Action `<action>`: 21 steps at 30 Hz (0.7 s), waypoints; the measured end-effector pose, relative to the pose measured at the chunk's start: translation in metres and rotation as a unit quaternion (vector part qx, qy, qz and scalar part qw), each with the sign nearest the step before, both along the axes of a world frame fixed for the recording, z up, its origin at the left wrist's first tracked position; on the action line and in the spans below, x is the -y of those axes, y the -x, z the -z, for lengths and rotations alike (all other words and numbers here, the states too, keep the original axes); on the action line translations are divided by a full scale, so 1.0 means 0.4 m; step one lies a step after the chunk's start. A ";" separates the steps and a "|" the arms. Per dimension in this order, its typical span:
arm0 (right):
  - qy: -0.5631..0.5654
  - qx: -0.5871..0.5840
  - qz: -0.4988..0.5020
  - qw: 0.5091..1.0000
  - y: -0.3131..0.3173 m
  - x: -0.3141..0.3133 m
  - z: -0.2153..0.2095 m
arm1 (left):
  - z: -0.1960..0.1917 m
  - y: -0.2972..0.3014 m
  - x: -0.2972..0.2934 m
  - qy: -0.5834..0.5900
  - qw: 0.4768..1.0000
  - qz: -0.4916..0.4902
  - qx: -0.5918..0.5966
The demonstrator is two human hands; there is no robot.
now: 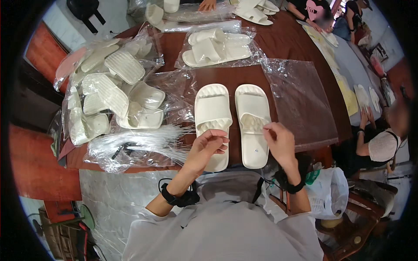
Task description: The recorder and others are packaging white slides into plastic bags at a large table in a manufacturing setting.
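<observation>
Pair of white slippers [232,122] lies unbagged on the counter [287,43] — clear bag [300,102] flat beside it. Left hand [208,147] and right hand [278,140] pinch thin fasteners, apparently; bagged pairs [217,48] lie behind.

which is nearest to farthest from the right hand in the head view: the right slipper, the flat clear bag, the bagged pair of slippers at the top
From the right hand:
1. Right slipper, under its fingertips.
2. Flat clear bag, lying just to its right.
3. Bagged pair of slippers, farther up the table.
</observation>
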State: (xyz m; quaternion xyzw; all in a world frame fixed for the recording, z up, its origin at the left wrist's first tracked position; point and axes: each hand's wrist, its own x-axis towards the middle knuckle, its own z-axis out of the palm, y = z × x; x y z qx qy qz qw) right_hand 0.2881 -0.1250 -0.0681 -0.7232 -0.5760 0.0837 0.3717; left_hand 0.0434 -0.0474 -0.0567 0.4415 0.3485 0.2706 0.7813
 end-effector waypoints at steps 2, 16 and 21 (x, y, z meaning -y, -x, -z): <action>0.043 -0.030 0.024 0.998 0.019 0.006 0.024 | -0.009 -0.015 0.004 -0.031 0.999 0.030 -0.023; -0.043 0.027 0.057 0.997 0.052 0.003 0.051 | -0.095 -0.128 -0.049 -0.436 0.858 0.170 -0.210; -0.097 -0.033 0.003 0.995 0.056 0.043 0.014 | -0.015 -0.186 -0.059 -0.594 0.776 0.128 -0.168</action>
